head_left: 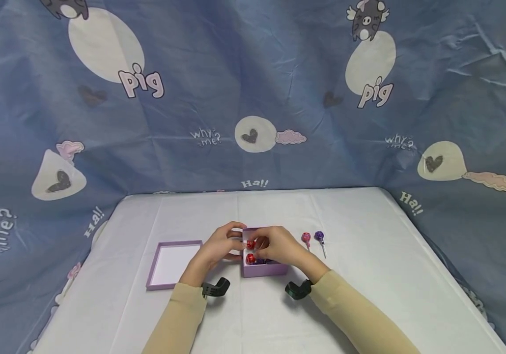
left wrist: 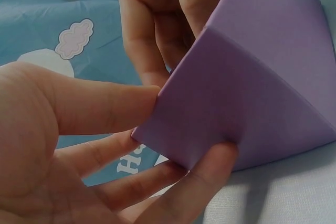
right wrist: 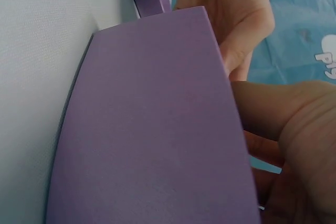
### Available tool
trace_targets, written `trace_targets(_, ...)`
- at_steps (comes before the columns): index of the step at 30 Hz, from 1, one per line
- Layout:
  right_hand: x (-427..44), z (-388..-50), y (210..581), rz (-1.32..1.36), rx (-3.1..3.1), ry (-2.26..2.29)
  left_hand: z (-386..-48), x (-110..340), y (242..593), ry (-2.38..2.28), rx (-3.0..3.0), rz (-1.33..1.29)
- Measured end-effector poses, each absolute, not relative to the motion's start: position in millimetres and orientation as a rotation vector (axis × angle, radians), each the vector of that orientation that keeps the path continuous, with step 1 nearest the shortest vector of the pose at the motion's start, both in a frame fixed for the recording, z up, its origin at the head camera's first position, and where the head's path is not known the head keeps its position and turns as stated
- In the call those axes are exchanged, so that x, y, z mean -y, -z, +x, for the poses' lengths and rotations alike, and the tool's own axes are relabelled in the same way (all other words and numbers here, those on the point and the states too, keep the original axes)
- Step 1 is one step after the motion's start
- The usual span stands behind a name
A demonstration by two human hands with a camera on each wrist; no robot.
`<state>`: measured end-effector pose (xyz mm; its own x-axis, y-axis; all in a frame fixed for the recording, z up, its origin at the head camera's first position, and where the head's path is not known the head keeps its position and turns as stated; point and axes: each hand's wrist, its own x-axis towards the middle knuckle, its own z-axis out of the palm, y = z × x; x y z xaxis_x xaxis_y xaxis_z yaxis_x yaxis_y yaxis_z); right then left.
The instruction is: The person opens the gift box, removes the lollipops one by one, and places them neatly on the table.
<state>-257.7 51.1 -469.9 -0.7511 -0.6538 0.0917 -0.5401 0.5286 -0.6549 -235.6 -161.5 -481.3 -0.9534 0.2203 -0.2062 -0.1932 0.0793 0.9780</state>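
Note:
A purple box (head_left: 265,271) stands open on the table, with red lollipops (head_left: 250,258) and dark purple ones inside. My left hand (head_left: 219,246) rests against its left wall, thumb near the rim; in the left wrist view its fingertips touch the purple outside. From the right, my right hand (head_left: 281,246) reaches over the rim with bent fingers around a red lollipop (head_left: 250,244). The right wrist view shows the box wall (right wrist: 152,119) hiding the fingertips. To the right lie a pink-red lollipop (head_left: 306,237) and a purple lollipop (head_left: 319,236).
Left of the box lies a shallow purple lid (head_left: 153,265), its white inside facing up. A white cloth (head_left: 368,275) covers the table, and a blue printed curtain (head_left: 217,64) hangs behind and around it.

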Motion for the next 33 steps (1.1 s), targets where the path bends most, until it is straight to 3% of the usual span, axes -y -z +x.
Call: trace_targets(33,-32.2,-263.4,483.6,-1.067,-2.794,0.596,-234.6,163.4,478.5,-1.912,-2.053,0.041)
